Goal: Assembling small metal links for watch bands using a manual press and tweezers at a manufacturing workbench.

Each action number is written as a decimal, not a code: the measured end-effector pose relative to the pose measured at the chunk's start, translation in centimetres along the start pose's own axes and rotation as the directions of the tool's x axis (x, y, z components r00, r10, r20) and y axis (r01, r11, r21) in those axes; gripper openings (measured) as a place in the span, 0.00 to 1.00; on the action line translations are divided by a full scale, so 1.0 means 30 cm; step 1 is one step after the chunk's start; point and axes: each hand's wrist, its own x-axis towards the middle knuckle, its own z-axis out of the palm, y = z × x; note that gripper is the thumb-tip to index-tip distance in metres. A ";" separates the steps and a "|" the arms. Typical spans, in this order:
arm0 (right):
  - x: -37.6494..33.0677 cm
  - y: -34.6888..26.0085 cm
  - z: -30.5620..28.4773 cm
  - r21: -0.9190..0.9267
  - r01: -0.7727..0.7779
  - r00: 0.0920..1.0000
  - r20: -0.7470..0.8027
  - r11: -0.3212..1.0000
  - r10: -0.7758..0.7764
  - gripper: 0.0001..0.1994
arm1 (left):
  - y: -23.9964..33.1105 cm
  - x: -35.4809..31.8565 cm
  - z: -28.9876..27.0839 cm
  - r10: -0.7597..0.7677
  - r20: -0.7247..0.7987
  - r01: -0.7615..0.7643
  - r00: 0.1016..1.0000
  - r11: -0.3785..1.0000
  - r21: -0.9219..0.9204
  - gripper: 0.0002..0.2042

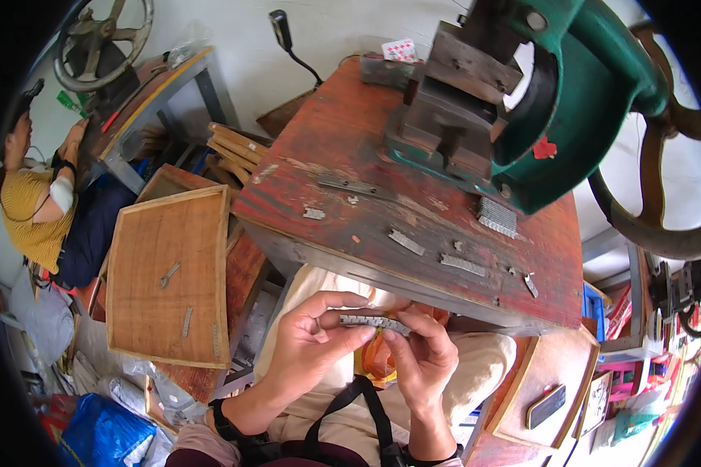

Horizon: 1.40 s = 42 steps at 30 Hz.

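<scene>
Above my lap, just in front of the bench edge, I hold a short silvery metal link strip (375, 321), which looks like a piece of watch band. My left hand (313, 346) pinches its left end between thumb and fingers. The fingers of my right hand (424, 358) close on the right end. On the worn red bench (304, 167) lie similar strips, among them one strip (406, 242) and another (463, 265). A block of stacked strips (497, 218) sits by the base of a green hand press (600, 117). A flat metal bar (354, 187) lies farther left.
At left, a shallow wooden tray (163, 272) holds a few small metal pieces. A phone (546, 406) lies on another wooden tray (514, 389) at lower right. Farther left, a co-worker in a yellow top (35, 206) is at another handwheel machine (101, 39). A blue bag (101, 432) lies lower left.
</scene>
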 end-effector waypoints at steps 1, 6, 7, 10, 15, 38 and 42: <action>-0.002 0.005 -0.002 -0.136 0.063 0.998 0.015 0.989 -0.061 0.14 | -0.003 0.001 -0.003 -0.025 0.035 0.025 0.999 1.000 -0.004 0.15; -0.043 0.018 -0.002 -0.284 0.013 1.000 0.005 0.959 -0.012 0.17 | -0.003 0.013 -0.047 -0.044 0.082 0.036 0.996 0.994 0.099 0.15; -0.054 0.037 -0.008 -0.227 -0.007 1.000 0.003 0.974 0.008 0.19 | 0.000 0.016 -0.092 -0.050 0.050 0.042 0.998 0.989 0.144 0.14; -0.061 0.059 -0.045 -0.200 -0.080 0.994 0.055 0.977 0.093 0.22 | 0.036 0.017 -0.301 -0.006 -0.231 0.042 0.973 0.988 0.150 0.14; -0.052 0.088 -0.015 -0.201 -0.149 0.981 0.091 0.968 0.170 0.19 | 0.017 -0.093 -0.873 0.244 -0.555 0.081 0.795 0.864 0.497 0.15; -0.054 0.082 0.109 -0.400 -0.086 0.953 0.234 0.912 0.193 0.13 | -0.104 -0.245 -0.909 0.112 -0.256 0.187 0.960 0.420 0.888 0.06; -0.053 0.060 0.137 -0.468 -0.032 0.938 0.292 0.883 0.188 0.12 | -0.101 -0.259 -0.928 0.155 -0.350 0.160 0.924 0.676 0.719 0.06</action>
